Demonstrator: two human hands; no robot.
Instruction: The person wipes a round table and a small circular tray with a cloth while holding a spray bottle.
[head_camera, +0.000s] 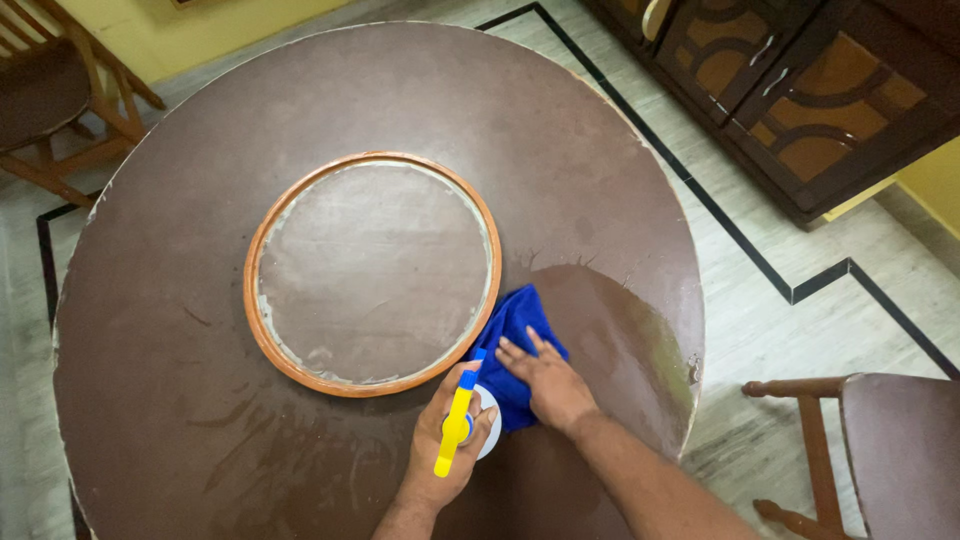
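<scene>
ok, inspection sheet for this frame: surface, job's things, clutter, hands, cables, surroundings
Surface: round dark brown wooden table, wet sheen and streaks near the hands; worn pale edge.
Job's things: blue cloth flat on the table; yellow-and-blue spray bottle, seen from above; round brown inset disc with orange wooden rim at table centre.
Clutter: nothing seen.
Hands: left hand wrapped around the spray bottle; right hand pressed flat on the blue cloth, fingers spread.
Cables: nothing seen.
Surroundings: wooden chair at right, another wooden chair top left, dark wooden cabinet top right, pale tiled floor with black border line.
</scene>
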